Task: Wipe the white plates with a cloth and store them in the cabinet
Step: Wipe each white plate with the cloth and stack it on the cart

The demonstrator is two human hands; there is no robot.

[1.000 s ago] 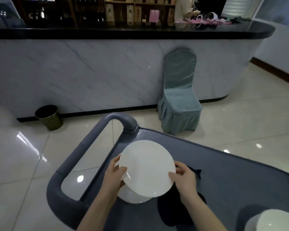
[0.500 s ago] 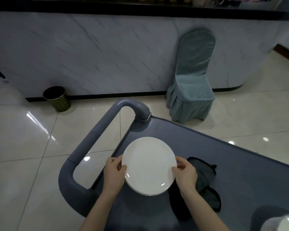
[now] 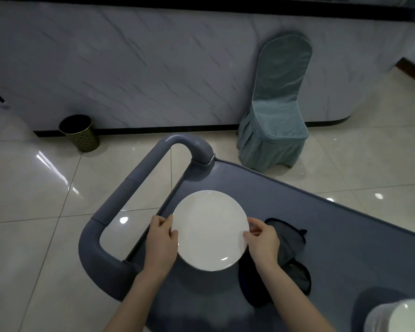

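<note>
Both hands [image 3: 162, 243] [image 3: 262, 243] grip the white plate [image 3: 209, 230] by opposite edges.

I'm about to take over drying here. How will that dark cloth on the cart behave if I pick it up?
The dark cloth lies crumpled in soft folds on the cart, so it is probably floppy and will drape from the fingers. It looks thin, likely light. Part lies under the right hand, so it may drag.

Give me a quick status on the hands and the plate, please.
Left hand and right hand grip opposite rims of white plate over grey cart. Dark cloth lies beside, untouched. Nothing in the way.
</note>
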